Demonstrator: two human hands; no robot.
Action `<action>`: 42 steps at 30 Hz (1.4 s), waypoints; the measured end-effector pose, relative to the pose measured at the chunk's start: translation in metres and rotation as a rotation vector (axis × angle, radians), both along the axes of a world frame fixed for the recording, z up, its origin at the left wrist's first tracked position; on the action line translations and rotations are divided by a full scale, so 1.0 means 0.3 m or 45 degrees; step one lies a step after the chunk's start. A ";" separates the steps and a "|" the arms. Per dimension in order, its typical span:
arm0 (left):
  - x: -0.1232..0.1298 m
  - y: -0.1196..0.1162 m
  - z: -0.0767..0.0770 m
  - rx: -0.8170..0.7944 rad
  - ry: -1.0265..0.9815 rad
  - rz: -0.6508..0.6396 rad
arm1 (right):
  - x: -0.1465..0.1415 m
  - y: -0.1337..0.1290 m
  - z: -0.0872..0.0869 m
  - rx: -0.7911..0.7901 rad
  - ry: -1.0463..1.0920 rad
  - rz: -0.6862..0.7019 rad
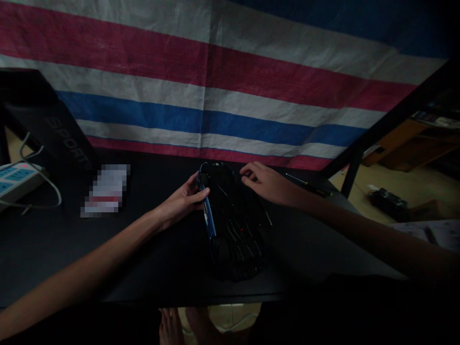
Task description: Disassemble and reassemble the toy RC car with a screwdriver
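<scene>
A toy car [233, 220] with blue sides lies upside down on the dark table [158, 268], its black underside facing up. My left hand [185, 199] grips its left side near the far end, the thumb resting over the edge. At the far right corner of the car is my right hand [260, 179], fingers bent and slightly apart. Nothing can be made out between those fingers. Whether they touch the car is too dark to tell.
A blurred-out flat object [107, 189] lies left of the car. A power strip [19, 179] with a cable and a black "SPORT" item [61, 129] stand at far left. Thin tools [309, 184] lie at right. Striped sheeting [201, 76] hangs behind.
</scene>
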State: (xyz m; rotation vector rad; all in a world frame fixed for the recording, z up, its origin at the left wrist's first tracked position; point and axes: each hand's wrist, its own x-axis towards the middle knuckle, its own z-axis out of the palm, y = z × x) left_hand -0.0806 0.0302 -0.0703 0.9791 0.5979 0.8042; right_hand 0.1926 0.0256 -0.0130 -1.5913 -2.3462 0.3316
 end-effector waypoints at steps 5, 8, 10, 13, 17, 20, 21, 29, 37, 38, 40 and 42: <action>0.002 -0.013 0.008 0.025 0.001 0.013 | -0.226 0.040 0.078 -0.167 -0.041 -0.222; -0.001 -0.020 0.006 0.064 0.006 0.022 | -0.329 0.057 0.093 -0.282 -0.148 -0.299; -0.004 -0.022 0.001 0.084 0.012 0.027 | -0.365 0.063 0.093 -0.272 -0.190 -0.299; -0.006 -0.024 -0.007 0.093 0.005 0.036 | -0.381 0.063 0.087 -0.226 -0.202 -0.292; -0.002 -0.031 -0.006 0.096 -0.034 0.042 | -0.370 0.062 0.091 -0.187 -0.177 -0.292; 0.001 -0.036 -0.002 0.082 -0.055 0.061 | -0.360 0.063 0.100 -0.164 -0.148 -0.279; 0.001 -0.036 -0.001 0.073 -0.052 0.065 | -0.357 0.064 0.102 -0.159 -0.138 -0.273; -0.005 -0.030 0.005 0.056 -0.015 0.070 | -0.317 0.088 0.102 -0.202 -0.030 -0.224; 0.003 -0.024 0.014 -0.027 -0.010 0.144 | -0.290 0.092 0.112 -0.268 0.052 -0.126; 0.004 -0.025 0.015 -0.031 -0.010 0.154 | -0.293 0.083 0.119 -0.256 0.032 -0.126; 0.005 -0.026 0.015 -0.029 -0.014 0.164 | -0.295 0.058 0.142 -0.250 0.003 -0.117; 0.003 -0.026 0.013 -0.016 -0.019 0.170 | -0.287 0.023 0.169 -0.298 -0.023 -0.063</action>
